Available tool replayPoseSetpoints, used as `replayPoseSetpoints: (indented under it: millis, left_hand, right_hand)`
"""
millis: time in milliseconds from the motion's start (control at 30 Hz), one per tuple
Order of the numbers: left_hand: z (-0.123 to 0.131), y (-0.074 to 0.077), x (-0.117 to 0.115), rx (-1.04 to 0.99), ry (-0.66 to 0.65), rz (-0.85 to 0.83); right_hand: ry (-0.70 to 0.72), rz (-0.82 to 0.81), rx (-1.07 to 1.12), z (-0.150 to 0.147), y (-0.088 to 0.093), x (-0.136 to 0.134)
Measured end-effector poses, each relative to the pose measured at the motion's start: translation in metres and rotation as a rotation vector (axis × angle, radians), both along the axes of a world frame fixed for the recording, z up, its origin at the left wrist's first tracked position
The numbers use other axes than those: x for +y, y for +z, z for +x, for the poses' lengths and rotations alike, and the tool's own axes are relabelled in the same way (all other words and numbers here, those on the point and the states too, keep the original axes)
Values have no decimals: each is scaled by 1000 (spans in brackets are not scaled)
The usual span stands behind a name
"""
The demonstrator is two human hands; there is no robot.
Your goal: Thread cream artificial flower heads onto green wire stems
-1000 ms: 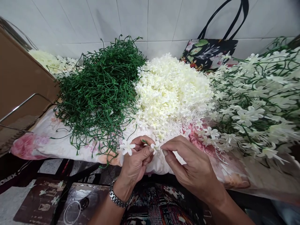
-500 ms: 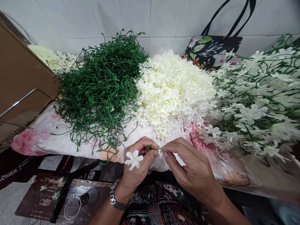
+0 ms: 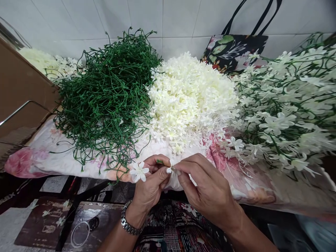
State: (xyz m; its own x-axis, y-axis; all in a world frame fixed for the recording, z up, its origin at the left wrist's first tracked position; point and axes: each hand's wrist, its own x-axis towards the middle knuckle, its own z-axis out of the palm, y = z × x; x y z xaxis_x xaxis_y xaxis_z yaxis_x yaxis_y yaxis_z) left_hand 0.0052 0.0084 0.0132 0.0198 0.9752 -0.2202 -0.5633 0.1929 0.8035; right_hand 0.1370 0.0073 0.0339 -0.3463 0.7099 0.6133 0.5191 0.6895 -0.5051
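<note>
Pinching a small white artificial blossom (image 3: 170, 170) between left hand (image 3: 150, 187) and right hand (image 3: 210, 185). Already stemmed, seemingly: white-flowered green sprays (image 3: 278, 123). Still loose: wiry green stems (image 3: 105, 91), creamy-white star-shaped blossoms (image 3: 193, 94).

Silver watch (image 3: 127, 224), chunky metal links, gleaming there just left of bottom centre! Middle of the lower edge, here's the clothing (image 3: 170, 229): black, busy with white dashes and grids, flashes of red, pale flowers dotted about. Left hand (image 3: 151, 182), right hand (image 3: 211, 183): both bare, forearms (image 3: 250, 227) too!
</note>
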Motion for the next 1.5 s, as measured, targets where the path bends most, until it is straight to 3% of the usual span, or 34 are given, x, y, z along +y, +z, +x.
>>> replayPoseSetpoints:
  millis: [167,300,500,733,1000,1200,1500]
  left_hand:
    - [-3,-7,-2,77,-3,18]
    - [-10,-15,-6,348,10,187]
    - [-12,-4,-6,658,12,446]
    - [-11,-6,-6,615,23,407]
    - [-11,3,-10,828,71,499]
    - [-10,8,-13,902,71,549]
    - [-12,12,-10,822,-10,513]
  right_hand:
    - [11,-1,-36,0,1,0]
    - [45,-19,-80,1,2,-2]
    - [53,-29,-74,0,-2,-2]
    - [60,-110,49,3,-5,-1]
    - [100,-236,25,11,-10,4]
    - [86,-218,112,9,-13,5]
    - [72,-273,221,10,-21,4]
